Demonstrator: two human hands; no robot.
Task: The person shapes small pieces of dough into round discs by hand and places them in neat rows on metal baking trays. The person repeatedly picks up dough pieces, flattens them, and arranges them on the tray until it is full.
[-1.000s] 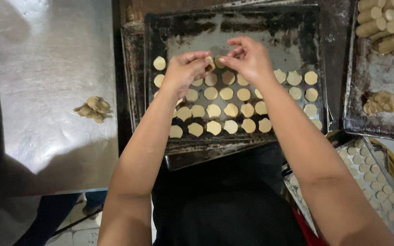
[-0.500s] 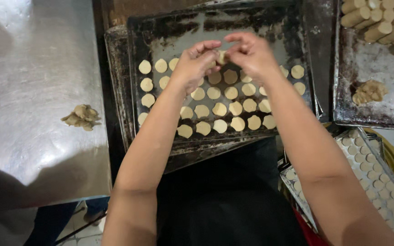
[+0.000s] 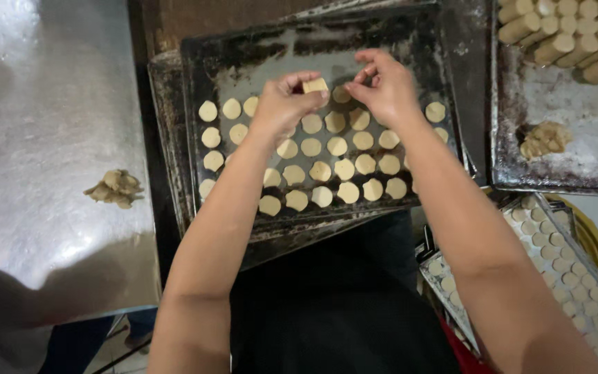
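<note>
At upper centre, the left hand [image 3: 282, 104] pinches a pale round dough piece [image 3: 315, 86] above the dark metal baking tray [image 3: 243, 52], nearer it than the right hand [image 3: 385, 86], whose fingers curl loosely, empty.

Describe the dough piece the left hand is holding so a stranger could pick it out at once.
Find the dark baking tray in the middle, lined with rows of pale round dough discs. Above its far rows, the left hand pinches one dough piece at its fingertips, near the right hand. Unlike the discs lying flat on the tray, it is held up off the metal.
</note>
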